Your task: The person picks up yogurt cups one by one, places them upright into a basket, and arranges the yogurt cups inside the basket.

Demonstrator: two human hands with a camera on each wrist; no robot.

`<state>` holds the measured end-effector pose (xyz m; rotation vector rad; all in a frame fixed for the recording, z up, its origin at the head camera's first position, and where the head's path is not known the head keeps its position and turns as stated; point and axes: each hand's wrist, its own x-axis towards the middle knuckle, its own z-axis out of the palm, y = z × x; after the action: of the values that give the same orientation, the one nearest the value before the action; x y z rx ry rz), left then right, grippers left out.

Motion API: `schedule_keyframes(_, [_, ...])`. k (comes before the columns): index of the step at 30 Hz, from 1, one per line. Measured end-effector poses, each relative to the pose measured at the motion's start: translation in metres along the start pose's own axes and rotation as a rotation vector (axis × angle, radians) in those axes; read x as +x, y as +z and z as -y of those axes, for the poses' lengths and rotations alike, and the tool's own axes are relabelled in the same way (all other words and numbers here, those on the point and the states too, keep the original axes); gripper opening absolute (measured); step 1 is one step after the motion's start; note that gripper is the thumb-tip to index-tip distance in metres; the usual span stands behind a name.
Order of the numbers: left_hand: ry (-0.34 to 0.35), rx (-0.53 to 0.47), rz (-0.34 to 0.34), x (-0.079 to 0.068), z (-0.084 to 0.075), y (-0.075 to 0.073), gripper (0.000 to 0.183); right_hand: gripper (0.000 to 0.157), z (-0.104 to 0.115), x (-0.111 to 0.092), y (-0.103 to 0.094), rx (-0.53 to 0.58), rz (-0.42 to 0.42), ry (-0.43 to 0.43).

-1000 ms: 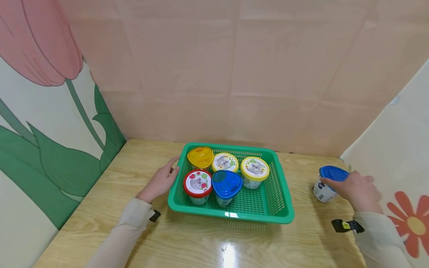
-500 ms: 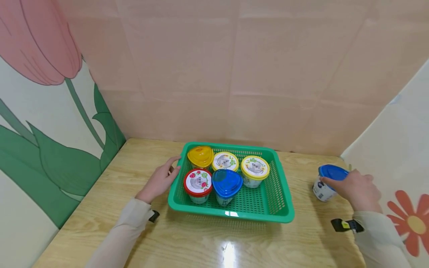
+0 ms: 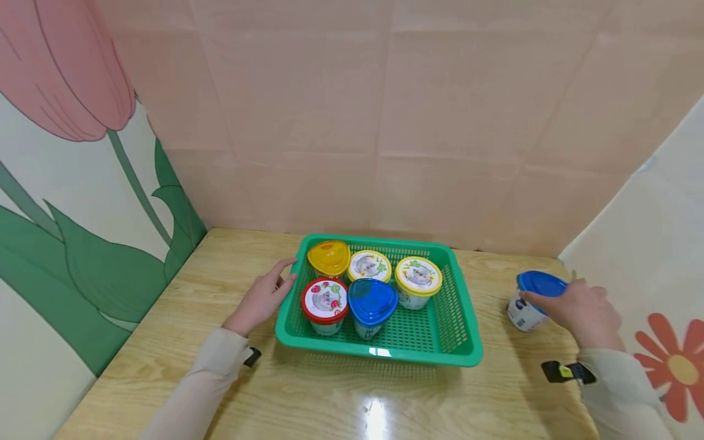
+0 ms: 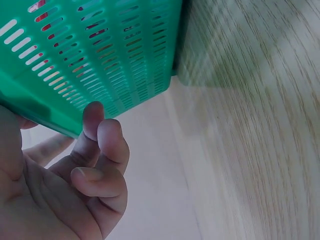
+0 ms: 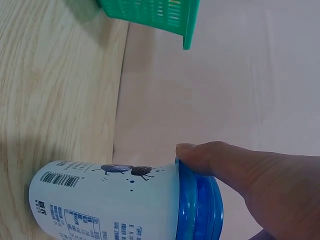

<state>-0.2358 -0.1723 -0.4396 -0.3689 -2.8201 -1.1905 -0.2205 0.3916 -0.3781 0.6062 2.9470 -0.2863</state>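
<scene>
On the right of the table, my right hand grips a white printed cup with a blue lid from above. In the right wrist view, the thumb presses the edge of the blue lid; the other fingers are mostly hidden. The cup is upright, and whether its base touches the wood I cannot tell. My left hand holds the left rim of a green basket, with several fingers curled beside its outer wall in the left wrist view. Inside stand a red-lidded cup, a blue-lidded cup and several yellow-lidded ones.
The basket stands mid-table on light wood. A pinkish cloth wall rises behind. Side panels with a painted tulip and a red flower close in the left and right.
My right hand and the blue-lidded cup in it have shifted slightly to the left. The left hand and the basket stay where they were.
</scene>
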Motion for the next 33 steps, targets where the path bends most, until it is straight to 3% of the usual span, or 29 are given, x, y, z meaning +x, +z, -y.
schedule_keyframes(10, [-0.005, 0.017, 0.002, -0.001, -0.001, -0.001, 0.048, 0.126, 0.006, -0.008, -0.006, 0.042, -0.013, -0.068])
schedule_keyframes(33, [-0.021, 0.021, 0.012, -0.001, -0.002, 0.001, 0.048, 0.122, 0.023, -0.028, -0.018, 0.091, -0.094, -0.123])
